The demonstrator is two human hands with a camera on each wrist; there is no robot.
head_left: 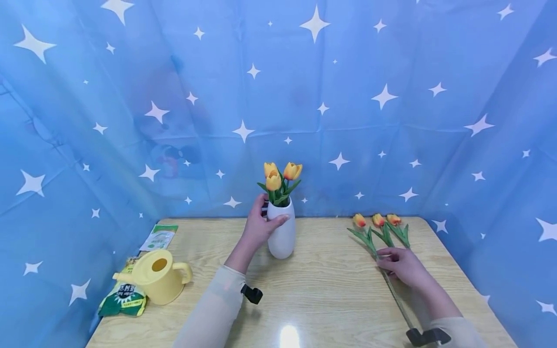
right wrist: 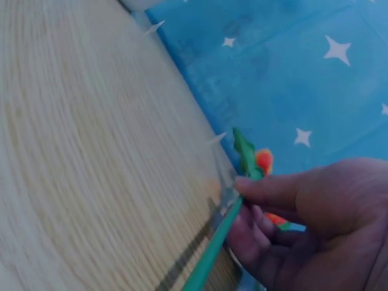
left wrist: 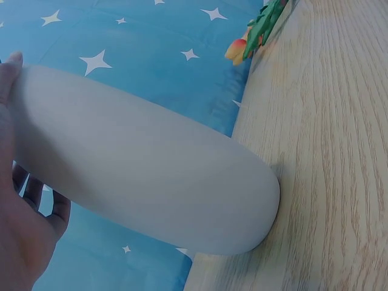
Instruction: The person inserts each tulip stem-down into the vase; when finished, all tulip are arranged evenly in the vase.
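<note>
A white vase (head_left: 282, 239) stands upright on the table with three yellow-orange tulips (head_left: 273, 181) in its mouth. My left hand (head_left: 258, 224) holds it near the top, thumb across the front and fingers at the far side. In the left wrist view the vase (left wrist: 151, 163) fills the middle, its base on the wood. At the right, my right hand (head_left: 404, 266) pinches the green stem of a tulip (head_left: 395, 296) between thumb and fingers. This stem (right wrist: 212, 245) also shows in the right wrist view. Two more tulips (head_left: 386, 232) lie beside it, their stems partly hidden by the hand.
On the left of the table (head_left: 322, 290) stands a yellow watering can (head_left: 163, 285). A green and yellow bag (head_left: 126, 299) lies behind its spout, and a flat green-white packet (head_left: 159, 237) lies farther back. A blue star-patterned curtain (head_left: 278, 96) hangs along the back and sides.
</note>
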